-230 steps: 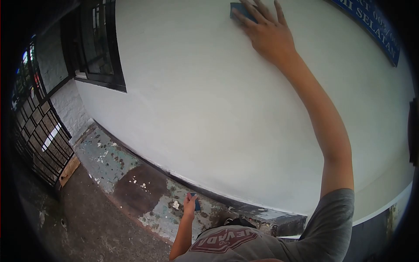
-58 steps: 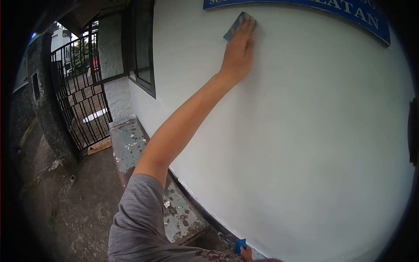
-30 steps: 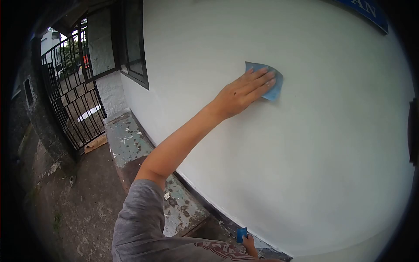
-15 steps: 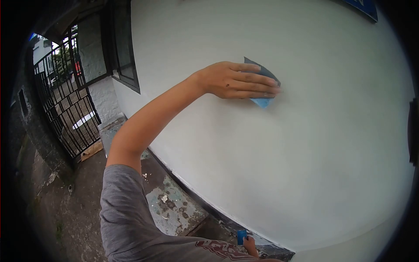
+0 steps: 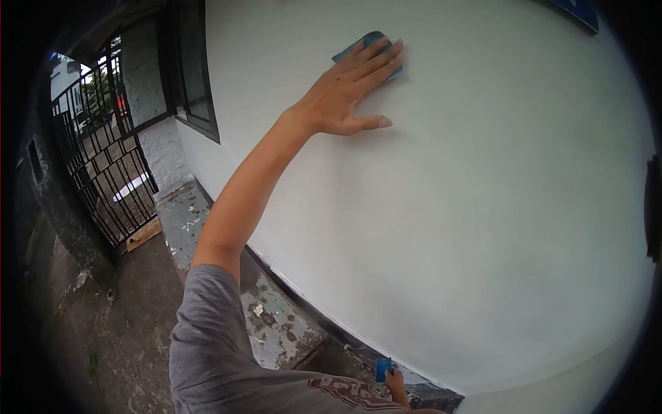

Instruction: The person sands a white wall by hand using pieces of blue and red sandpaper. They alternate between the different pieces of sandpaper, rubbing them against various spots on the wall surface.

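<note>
My left hand (image 5: 358, 79) lies against the white wall (image 5: 469, 207) at the upper middle, its fingers stretched out over a blue-grey sheet (image 5: 349, 52) that they hold to the surface. Edges of the sheet show above and beside the fingers; the rest is under them. The thumb sticks out to the right, off the sheet. Low in the view, my right hand (image 5: 395, 385) grips a small blue piece (image 5: 380, 370) near the foot of the wall. Only part of that hand shows.
A dark-framed window (image 5: 196, 83) and a barred metal gate (image 5: 110, 152) stand at the left. A stained concrete ledge (image 5: 276, 324) runs along the wall's base. Part of a blue sign (image 5: 583, 12) is at the upper right.
My left hand has moved up and to the left across the wall, and the sheet has moved with it. Its thumb now stands apart from the fingers. My right hand has hardly moved.
</note>
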A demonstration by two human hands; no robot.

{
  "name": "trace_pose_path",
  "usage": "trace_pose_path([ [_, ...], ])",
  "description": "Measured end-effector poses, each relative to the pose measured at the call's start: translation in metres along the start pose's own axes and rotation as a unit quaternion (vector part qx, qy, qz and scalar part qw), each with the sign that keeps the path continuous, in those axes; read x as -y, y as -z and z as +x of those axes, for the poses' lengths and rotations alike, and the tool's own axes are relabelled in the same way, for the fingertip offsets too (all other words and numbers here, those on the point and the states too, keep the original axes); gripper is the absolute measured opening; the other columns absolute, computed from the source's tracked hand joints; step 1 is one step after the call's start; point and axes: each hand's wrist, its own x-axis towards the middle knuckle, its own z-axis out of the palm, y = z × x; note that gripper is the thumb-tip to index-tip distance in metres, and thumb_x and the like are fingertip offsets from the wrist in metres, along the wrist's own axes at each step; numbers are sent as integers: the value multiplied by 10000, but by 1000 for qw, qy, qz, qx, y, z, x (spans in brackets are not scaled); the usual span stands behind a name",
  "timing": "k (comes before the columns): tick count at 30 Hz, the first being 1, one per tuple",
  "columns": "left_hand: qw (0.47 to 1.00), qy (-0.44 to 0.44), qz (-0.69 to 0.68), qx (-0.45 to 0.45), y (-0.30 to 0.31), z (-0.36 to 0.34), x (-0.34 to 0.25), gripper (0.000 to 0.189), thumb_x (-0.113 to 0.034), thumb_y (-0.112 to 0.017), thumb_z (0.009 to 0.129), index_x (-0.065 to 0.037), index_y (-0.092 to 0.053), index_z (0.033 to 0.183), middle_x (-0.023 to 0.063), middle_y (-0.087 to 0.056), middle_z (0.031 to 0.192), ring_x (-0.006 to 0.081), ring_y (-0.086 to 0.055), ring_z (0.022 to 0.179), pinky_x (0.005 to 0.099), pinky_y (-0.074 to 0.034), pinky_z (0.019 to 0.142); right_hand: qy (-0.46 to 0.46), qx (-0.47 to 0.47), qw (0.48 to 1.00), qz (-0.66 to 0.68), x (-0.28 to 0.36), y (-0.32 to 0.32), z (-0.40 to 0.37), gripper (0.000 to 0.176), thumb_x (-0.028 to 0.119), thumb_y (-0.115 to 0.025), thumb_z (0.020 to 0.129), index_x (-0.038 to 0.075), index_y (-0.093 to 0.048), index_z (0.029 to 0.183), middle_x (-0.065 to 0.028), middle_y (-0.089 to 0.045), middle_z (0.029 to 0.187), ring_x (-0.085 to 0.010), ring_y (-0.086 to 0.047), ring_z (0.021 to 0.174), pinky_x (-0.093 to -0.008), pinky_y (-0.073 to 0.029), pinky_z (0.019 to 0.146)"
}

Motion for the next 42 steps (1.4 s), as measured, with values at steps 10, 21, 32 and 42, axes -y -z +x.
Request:
trace_pose_path([
  [10,972,-127,174,94,23,4,45,886,-761,-396,902,-223,-267,1594,-22,-271,1646,178,-239,1519,432,-149,1279,35,-7,999,14,-12,-8,-8,342,291,-650,865,-50,-669,859,-248,-687,810,-413,-689,806,-493,-504,721],
  [21,986,-121,117,11,-1,5,11,587,-239,-389,989,-70,-362,1551,101,-324,1624,256,-278,1513,441,-193,1258,110,28,993,-23,28,-12,13,319,265,-622,934,-42,-688,991,-196,-703,839,-332,-692,782,-453,-500,696],
  [32,998,-30,20,-44,-24,12,-13,683,-361,-447,1015,-88,-225,1600,113,-251,1654,290,-227,1531,481,-192,1243,55,50,997,-9,-8,-15,37,367,295,-622,911,-19,-693,1086,-252,-710,941,-401,-697,912,-489,-511,783],
  [42,923,256,-133,-253,-17,-1,17,583,-222,-303,1079,20,-131,1581,179,-137,1666,321,-107,1549,418,-135,1257,71,27,997,-6,24,8,9,343,259,-616,919,-29,-696,1086,-235,-719,913,-372,-710,863,-471,-521,757],
])
